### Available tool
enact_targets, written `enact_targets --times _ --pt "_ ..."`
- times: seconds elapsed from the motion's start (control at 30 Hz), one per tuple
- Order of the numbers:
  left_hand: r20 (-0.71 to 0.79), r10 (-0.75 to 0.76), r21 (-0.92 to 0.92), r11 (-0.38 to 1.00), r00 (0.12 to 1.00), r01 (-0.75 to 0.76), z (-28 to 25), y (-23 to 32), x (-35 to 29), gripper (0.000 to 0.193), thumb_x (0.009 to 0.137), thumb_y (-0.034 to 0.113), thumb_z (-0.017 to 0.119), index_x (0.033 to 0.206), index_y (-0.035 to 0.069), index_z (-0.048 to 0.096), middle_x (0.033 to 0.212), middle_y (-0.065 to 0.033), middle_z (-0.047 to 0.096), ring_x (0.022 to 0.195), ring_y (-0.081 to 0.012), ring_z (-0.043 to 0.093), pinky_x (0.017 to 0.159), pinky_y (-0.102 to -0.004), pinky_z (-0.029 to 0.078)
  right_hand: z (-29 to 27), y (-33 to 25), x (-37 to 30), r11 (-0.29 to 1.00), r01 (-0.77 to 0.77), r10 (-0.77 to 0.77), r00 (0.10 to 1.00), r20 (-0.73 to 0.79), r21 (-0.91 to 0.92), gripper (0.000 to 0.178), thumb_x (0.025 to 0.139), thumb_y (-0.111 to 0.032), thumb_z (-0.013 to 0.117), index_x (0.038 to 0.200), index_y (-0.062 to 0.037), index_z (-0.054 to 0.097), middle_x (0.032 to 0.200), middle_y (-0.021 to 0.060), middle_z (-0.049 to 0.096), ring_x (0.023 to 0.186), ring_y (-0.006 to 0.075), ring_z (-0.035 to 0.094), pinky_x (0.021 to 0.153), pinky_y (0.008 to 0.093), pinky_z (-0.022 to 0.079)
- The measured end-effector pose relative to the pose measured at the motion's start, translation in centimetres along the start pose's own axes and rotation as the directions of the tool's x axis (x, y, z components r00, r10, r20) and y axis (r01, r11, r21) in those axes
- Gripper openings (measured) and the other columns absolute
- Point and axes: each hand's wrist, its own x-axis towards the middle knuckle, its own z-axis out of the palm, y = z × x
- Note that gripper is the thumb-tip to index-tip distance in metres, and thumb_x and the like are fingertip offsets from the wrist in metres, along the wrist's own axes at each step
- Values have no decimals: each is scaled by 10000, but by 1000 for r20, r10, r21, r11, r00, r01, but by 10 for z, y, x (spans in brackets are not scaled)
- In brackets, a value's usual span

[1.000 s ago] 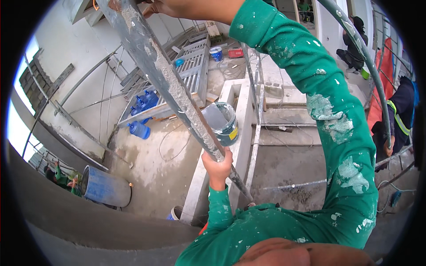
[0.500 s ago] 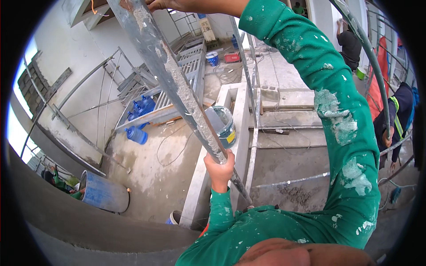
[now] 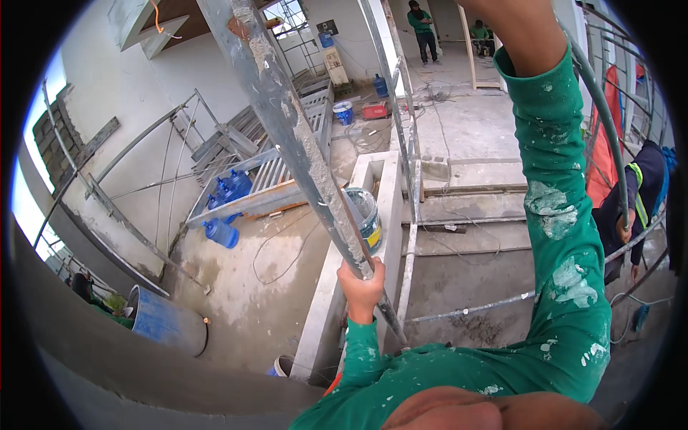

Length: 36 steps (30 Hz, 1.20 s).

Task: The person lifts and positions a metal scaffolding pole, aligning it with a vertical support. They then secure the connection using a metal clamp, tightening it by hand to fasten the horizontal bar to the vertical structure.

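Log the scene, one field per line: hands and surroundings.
Left hand: closed around long, straight, grey, mortar-crusted metal bar
Right hand: out of view beyond the top edge
Behind bar: round grey-green plastic bucket, partly hidden
Left side: blue cylindrical plastic drum; translucent blue plastic bottles
Right side: co-worker in dark clothing

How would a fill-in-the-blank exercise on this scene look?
1. The bare hand gripping the mortar-streaked metal pole is the person's ____ one.
2. The person's spattered long sleeve is coloured ____.
3. The plastic water jug lying on the floor is coloured ____.
4. In the picture, the plastic bucket shows just to the ____ of the pole.

Missing words: left; green; blue; right.
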Motion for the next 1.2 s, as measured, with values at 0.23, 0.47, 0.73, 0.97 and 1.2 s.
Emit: enact_targets --times 0.23,0.47,0.73,0.97,1.2 --pt "-36 -9 -26 1000 999 8 -19 21 7 127 866 27 742 919 -22 637 711 -47 684 603 -126 648 590 -302 512 31 -7 -54 987 -94 36 917 396 128 293 1045 -323 592 1224 -118 701 837 176 730 773 394 713 675 512 553" --pt "14 -5 -73 997 1000 6 -18 36 26 128 875 -3 723 929 -22 608 679 -44 658 553 -130 638 545 -287 496 37 -10 -64 985 -151 87 858 506 86 314 1030 -331 606 1247 -114 676 804 181 717 752 403 705 666 525 545" --pt "32 61 -31 998 998 -60 -17 41 19 115 874 -24 705 929 -18 604 679 -36 649 554 -126 633 536 -287 495 40 -16 -70 979 -107 20 896 443 173 263 1034 -325 601 1153 -98 660 749 161 692 703 394 690 613 517 529" --pt "18 14 -58 998 1000 -13 -14 50 22 111 879 -11 708 920 -11 605 661 -42 642 541 -125 630 532 -289 493 41 -26 -68 968 -187 62 821 568 166 240 1045 -315 590 1103 -91 656 719 158 681 687 382 694 604 514 532" --pt "20 19 -45 999 1000 -18 -14 54 24 121 887 9 723 908 -11 606 661 -39 649 541 -122 635 530 -284 490 28 -32 -58 969 -181 60 836 546 169 249 1048 -321 583 1096 -88 655 725 164 684 690 386 695 605 509 534"
